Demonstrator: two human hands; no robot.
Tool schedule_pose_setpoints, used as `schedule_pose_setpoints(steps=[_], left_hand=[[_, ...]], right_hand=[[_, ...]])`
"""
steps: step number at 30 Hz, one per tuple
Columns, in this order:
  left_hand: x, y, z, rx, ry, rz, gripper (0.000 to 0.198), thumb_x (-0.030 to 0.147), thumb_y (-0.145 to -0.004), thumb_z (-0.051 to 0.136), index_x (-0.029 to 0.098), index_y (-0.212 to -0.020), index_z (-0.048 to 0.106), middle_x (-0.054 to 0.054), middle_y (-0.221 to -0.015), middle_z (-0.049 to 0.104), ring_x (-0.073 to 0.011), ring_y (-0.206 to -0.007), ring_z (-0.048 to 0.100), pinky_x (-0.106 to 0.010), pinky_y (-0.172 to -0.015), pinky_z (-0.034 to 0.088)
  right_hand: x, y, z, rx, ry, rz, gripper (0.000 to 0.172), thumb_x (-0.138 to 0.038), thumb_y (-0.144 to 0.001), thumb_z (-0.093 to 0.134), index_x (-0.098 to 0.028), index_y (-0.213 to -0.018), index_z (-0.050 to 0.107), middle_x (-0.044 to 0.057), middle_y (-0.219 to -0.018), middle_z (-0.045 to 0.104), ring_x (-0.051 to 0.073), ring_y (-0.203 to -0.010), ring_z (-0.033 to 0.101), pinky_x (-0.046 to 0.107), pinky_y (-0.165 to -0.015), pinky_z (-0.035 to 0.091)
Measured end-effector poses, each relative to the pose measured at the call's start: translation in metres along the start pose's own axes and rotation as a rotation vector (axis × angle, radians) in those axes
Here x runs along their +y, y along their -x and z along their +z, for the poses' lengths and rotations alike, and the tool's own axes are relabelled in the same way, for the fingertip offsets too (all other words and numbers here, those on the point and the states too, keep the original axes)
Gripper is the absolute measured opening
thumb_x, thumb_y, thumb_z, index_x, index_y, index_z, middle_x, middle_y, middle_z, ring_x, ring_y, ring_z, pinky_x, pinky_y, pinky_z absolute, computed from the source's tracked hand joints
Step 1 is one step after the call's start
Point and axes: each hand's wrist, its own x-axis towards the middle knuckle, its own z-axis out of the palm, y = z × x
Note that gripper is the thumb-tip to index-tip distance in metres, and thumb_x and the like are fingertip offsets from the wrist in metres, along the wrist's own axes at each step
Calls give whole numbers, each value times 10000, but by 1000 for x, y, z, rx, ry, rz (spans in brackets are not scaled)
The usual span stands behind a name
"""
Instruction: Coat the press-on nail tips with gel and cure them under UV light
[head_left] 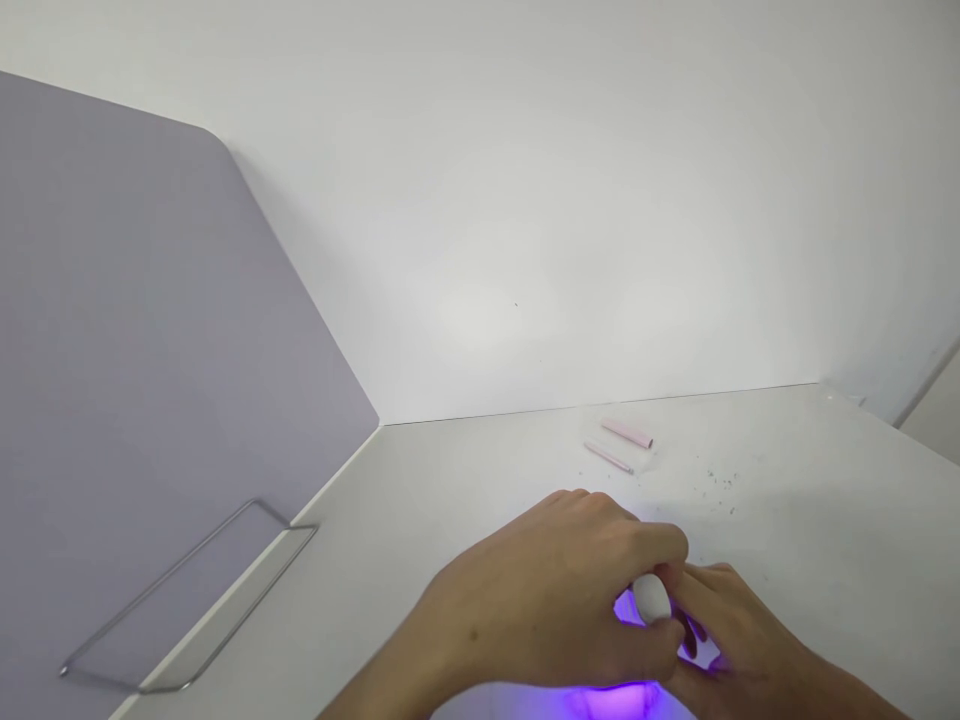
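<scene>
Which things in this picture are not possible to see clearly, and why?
Head view:
White rounded object: mostly hidden by the left hand.
Right hand: partly hidden by the left hand.
Purple glow: cut off by the bottom edge; source unclear.
Dark specks on the table: too small to identify.

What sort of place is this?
Probably a desk in a corner or booth: a white tabletop meets a white wall, with a grey panel along the left side.
</scene>
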Motion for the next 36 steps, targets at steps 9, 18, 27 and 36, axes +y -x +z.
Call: schedule_pose_setpoints(steps=[9,18,27,36], left_hand=[[-2,-1,-1,-21,-18,-7,86,258,-778,606,198,-774,544,87,-641,588,-68,-549,492,-210,-554,374],[-5,5,-9,-73,69,111,139,194,-854,655,176,-987,689,59,-711,601,-61,-603,518,-189,-545,375],[-8,6,-8,-22,98,149,83,64,-819,576,146,-833,583,64,-674,555,-47,-568,462,-180,-541,345],[-8,4,-6,-28,100,123,122,44,-770,568,161,-803,552,80,-637,514,-45,-554,442,-175,-525,332]], right_hand=[[3,0,2,18,-49,-50,141,-128,-868,460,-261,-826,481,-86,-586,501,113,-462,435,183,-442,372],[-1,1,-5,38,-30,-68,218,-102,-828,485,-264,-947,569,-77,-612,579,106,-497,557,170,-502,451],[1,1,-1,139,18,-158,305,-63,-825,466,-269,-1034,547,-79,-647,605,113,-484,544,196,-514,448],[-4,1,0,133,27,-110,322,-55,-807,499,-270,-1036,567,-80,-629,599,116,-496,559,194,-519,451]])
